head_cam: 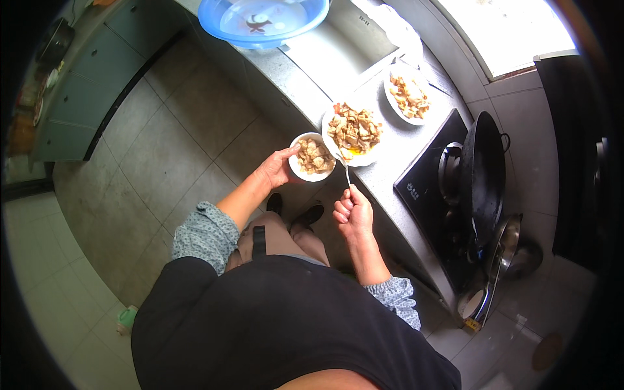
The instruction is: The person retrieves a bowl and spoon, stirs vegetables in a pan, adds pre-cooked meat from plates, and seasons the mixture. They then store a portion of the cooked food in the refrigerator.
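Observation:
My left hand (279, 167) grips a small white bowl (294, 168) of sliced, cooked food by its side, off the counter's front edge. Just right of it, a white plate (371, 158) heaped with similar browned pieces rests on the counter, with yellowish oil near its lower rim. In my right hand (355, 207) is the handle of a metal spoon (347, 175); its head lies at the plate's lower left rim, close to the bowl. Farther back stands a second white dish (390, 100) of cooked pieces.
A blue plastic basin (214, 31) stands beside the sink (375, 48). To the right, a black wok (487, 180) is tilted up on its side at the black cooktop (419, 180). Pans and utensils (507, 243) are behind the cooktop's near end. Cabinets (92, 92) line the far left.

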A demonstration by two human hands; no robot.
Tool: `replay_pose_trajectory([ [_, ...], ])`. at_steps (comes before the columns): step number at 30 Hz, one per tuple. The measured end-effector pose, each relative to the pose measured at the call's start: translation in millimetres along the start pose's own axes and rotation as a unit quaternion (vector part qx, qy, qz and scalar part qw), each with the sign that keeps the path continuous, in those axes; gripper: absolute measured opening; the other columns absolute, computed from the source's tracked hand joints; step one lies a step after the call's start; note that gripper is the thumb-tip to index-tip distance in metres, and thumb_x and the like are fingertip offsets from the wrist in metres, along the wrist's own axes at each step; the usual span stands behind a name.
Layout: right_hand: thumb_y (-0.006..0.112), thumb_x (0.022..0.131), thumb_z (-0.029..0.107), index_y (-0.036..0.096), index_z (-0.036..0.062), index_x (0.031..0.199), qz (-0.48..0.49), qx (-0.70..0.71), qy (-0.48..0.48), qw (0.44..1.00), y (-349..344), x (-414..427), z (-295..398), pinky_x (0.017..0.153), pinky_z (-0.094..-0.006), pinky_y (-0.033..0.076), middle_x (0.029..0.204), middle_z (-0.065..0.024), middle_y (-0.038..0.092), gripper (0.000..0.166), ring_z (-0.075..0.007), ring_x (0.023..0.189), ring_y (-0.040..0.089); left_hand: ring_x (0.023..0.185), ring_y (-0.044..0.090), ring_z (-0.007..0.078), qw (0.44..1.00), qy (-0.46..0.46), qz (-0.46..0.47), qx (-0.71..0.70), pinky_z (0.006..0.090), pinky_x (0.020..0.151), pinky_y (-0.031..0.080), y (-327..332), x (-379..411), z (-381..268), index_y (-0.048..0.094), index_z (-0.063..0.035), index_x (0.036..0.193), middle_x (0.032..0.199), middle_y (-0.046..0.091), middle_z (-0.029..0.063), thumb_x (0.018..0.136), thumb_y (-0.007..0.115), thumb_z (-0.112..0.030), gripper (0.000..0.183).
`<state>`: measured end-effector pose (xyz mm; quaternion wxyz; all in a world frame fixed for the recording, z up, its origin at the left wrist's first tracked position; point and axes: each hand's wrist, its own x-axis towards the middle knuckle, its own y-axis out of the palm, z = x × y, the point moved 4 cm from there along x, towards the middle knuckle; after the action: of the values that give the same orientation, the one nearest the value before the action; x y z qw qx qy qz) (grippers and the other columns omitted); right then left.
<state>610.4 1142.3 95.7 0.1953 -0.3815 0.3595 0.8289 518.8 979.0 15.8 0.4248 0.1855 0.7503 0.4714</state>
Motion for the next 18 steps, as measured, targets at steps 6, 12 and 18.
replay_pose_trajectory([
  [6, 0.045, 0.090, 0.026, 0.043, 0.0105, 0.067, -0.003, 0.049, 0.042, 0.998, -6.9, 3.3, -19.5, 0.032, -0.0220, 0.017, 0.047, 0.0047, 0.024, 0.027, -0.0076, 0.037, 0.021, 0.117, 0.043, 0.0298, 0.997, 0.027, 0.029, -0.061, 0.0489, 0.097, 0.034, -13.4, 3.3, 11.2, 0.037, -0.0043, 0.127, 0.126, 0.045, 0.0145, 0.078, 0.060, -0.031, 0.061],
  [12, 0.044, 0.090, 0.025, 0.042, 0.0095, 0.068, -0.014, 0.034, 0.099, 0.994, 9.1, 6.4, -43.4, 0.032, -0.0220, 0.017, 0.048, 0.0037, 0.025, 0.027, -0.0081, 0.037, 0.021, 0.116, 0.044, 0.0294, 0.991, 0.049, 0.050, -0.117, 0.0508, 0.095, 0.036, -16.1, -4.5, 25.5, 0.039, -0.0059, 0.126, 0.125, 0.046, 0.0131, 0.077, 0.063, -0.035, 0.062],
  [18, 0.045, 0.089, 0.024, 0.042, 0.0098, 0.068, 0.012, 0.016, 0.109, 0.994, 18.7, 2.5, -46.2, 0.032, -0.0205, 0.018, 0.048, 0.0042, 0.025, 0.026, -0.0072, 0.037, 0.021, 0.114, 0.045, 0.0288, 0.991, 0.036, 0.029, -0.124, 0.0525, 0.090, 0.039, -14.0, -6.8, 32.3, 0.039, -0.0119, 0.126, 0.123, 0.047, 0.0108, 0.075, 0.064, -0.041, 0.064],
])
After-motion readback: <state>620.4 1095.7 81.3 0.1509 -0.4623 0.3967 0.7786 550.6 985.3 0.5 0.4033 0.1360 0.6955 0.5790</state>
